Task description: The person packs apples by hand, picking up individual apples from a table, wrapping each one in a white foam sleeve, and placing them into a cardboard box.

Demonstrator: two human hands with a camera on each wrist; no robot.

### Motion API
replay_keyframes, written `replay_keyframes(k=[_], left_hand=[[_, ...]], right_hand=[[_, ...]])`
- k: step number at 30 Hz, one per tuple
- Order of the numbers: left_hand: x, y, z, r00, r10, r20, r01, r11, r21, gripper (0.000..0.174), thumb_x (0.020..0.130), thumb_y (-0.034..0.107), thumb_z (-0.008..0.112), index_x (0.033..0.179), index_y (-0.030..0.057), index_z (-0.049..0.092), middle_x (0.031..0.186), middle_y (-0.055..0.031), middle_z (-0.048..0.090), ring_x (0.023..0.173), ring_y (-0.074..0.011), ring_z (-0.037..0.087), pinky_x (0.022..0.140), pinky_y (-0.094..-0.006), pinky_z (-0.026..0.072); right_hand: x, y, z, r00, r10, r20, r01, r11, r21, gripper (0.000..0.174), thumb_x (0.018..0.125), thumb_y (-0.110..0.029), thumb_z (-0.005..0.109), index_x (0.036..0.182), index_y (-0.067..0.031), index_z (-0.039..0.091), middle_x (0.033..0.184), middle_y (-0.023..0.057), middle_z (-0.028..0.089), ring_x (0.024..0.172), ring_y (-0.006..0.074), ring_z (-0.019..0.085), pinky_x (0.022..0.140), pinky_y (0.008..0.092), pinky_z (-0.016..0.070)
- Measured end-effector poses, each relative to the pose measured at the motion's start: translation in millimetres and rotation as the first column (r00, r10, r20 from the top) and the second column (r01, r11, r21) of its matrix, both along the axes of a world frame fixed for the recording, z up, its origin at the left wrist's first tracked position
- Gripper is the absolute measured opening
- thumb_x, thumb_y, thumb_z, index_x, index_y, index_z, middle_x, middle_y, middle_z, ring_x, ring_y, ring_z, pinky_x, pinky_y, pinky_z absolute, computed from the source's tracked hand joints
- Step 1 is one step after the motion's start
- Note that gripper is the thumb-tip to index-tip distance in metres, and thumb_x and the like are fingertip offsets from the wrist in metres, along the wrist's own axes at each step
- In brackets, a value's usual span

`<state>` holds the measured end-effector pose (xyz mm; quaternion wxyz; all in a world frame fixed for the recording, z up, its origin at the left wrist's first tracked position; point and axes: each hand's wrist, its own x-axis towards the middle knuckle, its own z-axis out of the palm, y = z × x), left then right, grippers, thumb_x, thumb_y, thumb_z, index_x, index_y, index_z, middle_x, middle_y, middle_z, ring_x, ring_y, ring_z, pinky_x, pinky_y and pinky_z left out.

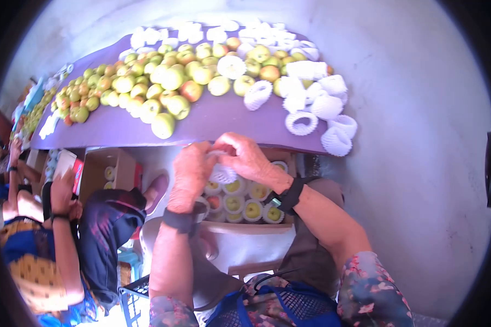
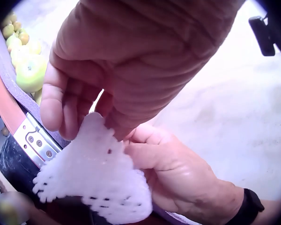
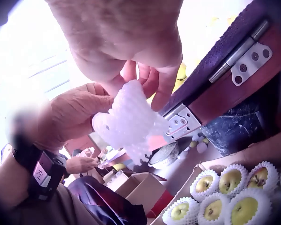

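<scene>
A white foam net sleeve [image 1: 222, 173] hangs between the two hands, above a cardboard box [image 1: 245, 228] of apples. My left hand [image 1: 192, 170] pinches the sleeve at its upper edge, thumb and fingers drawn together. On the other side my right hand [image 1: 246, 157] pinches it too, close against the left fingertips. The left wrist view has the foam net [image 2: 96, 171] flattened, flaring out downward with a ragged lower edge. No apple shows inside it. Below the hands, several apples [image 3: 244, 211] sit in the box, each in its own white foam sleeve.
A purple padded table [image 1: 223, 122] stands ahead, bearing a heap of loose apples [image 1: 172, 79] and piled foam sleeves [image 1: 327, 106] at its right end. Metal hinges [image 3: 243, 65] sit at its edge. To the left, another person [image 1: 43, 256] sits by a second box [image 1: 112, 163].
</scene>
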<state>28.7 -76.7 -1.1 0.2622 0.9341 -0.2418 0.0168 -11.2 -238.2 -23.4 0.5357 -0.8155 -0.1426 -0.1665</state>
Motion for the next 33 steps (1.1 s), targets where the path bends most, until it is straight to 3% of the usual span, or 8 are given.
replay_keyframes(k=[4, 8, 14, 16, 22, 26, 31, 33], left_hand=[[-0.6, 2.7, -0.2, 1.0, -0.004, -0.007, 0.004, 1.0, -0.028, 0.025, 0.076, 0.026, 0.067, 0.089, 0.0047, 0.068, 0.074, -0.0166, 0.066, 0.072, -0.0349, 0.065, 0.066, -0.0429, 0.0506], [-2.4, -1.8, -7.0, 0.999, -0.043, -0.004, 0.043, 0.998, -0.037, 0.022, 0.074, 0.023, 0.065, 0.087, 0.0043, 0.066, 0.068, -0.0142, 0.063, 0.064, -0.0318, 0.063, 0.063, -0.0415, 0.0492], [-21.4, -18.6, 16.5, 0.944, -0.148, -0.296, 0.124, 0.987, -0.098, 0.026, 0.077, 0.026, 0.067, 0.095, 0.0074, 0.069, 0.082, -0.0191, 0.068, 0.081, -0.0358, 0.067, 0.076, -0.0445, 0.0513], [-17.5, -19.9, -1.7, 0.947, -0.298, -0.117, 0.285, 0.952, -0.114, 0.025, 0.08, 0.028, 0.071, 0.091, 0.006, 0.069, 0.066, -0.0134, 0.061, 0.059, -0.0291, 0.057, 0.059, -0.0402, 0.0454], [-19.3, -20.2, -19.1, 0.887, -0.459, -0.058, 0.454, 0.888, -0.08, 0.023, 0.079, 0.024, 0.07, 0.085, 0.002, 0.066, 0.073, -0.0179, 0.063, 0.072, -0.0361, 0.063, 0.065, -0.0441, 0.047], [-19.9, -12.5, -12.8, 0.869, -0.438, -0.231, 0.456, 0.889, 0.028, 0.02, 0.077, 0.02, 0.069, 0.079, 0.0004, 0.065, 0.075, -0.0183, 0.064, 0.074, -0.0367, 0.064, 0.067, -0.0442, 0.0485], [-24.5, -6.4, -22.7, 0.886, -0.433, -0.163, 0.454, 0.882, 0.128, 0.017, 0.074, 0.018, 0.069, 0.076, 0.0017, 0.066, 0.076, -0.0184, 0.065, 0.077, -0.0366, 0.065, 0.069, -0.0452, 0.0502], [-27.2, -6.9, -24.4, 0.877, -0.451, -0.169, 0.475, 0.867, 0.152, 0.016, 0.072, 0.018, 0.07, 0.076, 0.0028, 0.068, 0.077, -0.0184, 0.065, 0.08, -0.0369, 0.066, 0.07, -0.0461, 0.0508]], right_hand=[[-9.4, -14.1, 20.1, 0.992, 0.011, -0.13, -0.004, 0.998, 0.055, 0.026, 0.081, -0.016, 0.071, 0.098, -0.0004, 0.06, 0.083, 0.0116, 0.062, 0.069, 0.0212, 0.06, 0.065, 0.0351, 0.0503], [-6.7, -37.0, 17.5, 0.996, -0.086, 0.032, 0.088, 0.995, -0.055, 0.022, 0.089, -0.017, 0.065, 0.102, -0.0003, 0.06, 0.086, 0.0061, 0.062, 0.078, 0.0133, 0.059, 0.069, 0.0291, 0.0505], [-13.7, -56.3, 15.4, 0.991, -0.106, 0.078, 0.113, 0.99, -0.083, 0.019, 0.087, -0.012, 0.065, 0.101, -0.0005, 0.059, 0.087, 0.0094, 0.064, 0.079, 0.0168, 0.062, 0.071, 0.0312, 0.0509], [-17.8, -55.3, 18.6, 0.994, -0.076, 0.082, 0.085, 0.99, -0.114, 0.018, 0.087, -0.009, 0.065, 0.102, -0.0005, 0.059, 0.086, 0.0102, 0.064, 0.078, 0.0177, 0.063, 0.071, 0.0317, 0.0509], [-19.7, -55.1, 22.4, 0.997, -0.063, -0.032, 0.058, 0.989, -0.139, 0.017, 0.086, -0.008, 0.065, 0.101, -0.0008, 0.061, 0.085, 0.0092, 0.067, 0.077, 0.0163, 0.063, 0.071, 0.0297, 0.0515], [-10.1, -46.2, 29.0, 0.994, -0.063, -0.092, 0.045, 0.981, -0.188, 0.018, 0.085, -0.006, 0.065, 0.101, -0.0007, 0.061, 0.085, 0.0084, 0.067, 0.077, 0.016, 0.064, 0.071, 0.0303, 0.0517], [17.1, -2.0, 64.8, 0.997, 0.047, 0.063, -0.025, 0.947, -0.32, 0.027, 0.081, -0.008, 0.066, 0.105, -0.0007, 0.056, 0.096, 0.0182, 0.064, 0.084, 0.0339, 0.065, 0.075, 0.0421, 0.0522], [40.5, 18.5, 58.7, 0.936, 0.086, 0.342, 0.069, 0.906, -0.418, 0.031, 0.081, -0.01, 0.067, 0.108, -0.0017, 0.055, 0.097, 0.0175, 0.063, 0.083, 0.0343, 0.064, 0.075, 0.0427, 0.0529]])
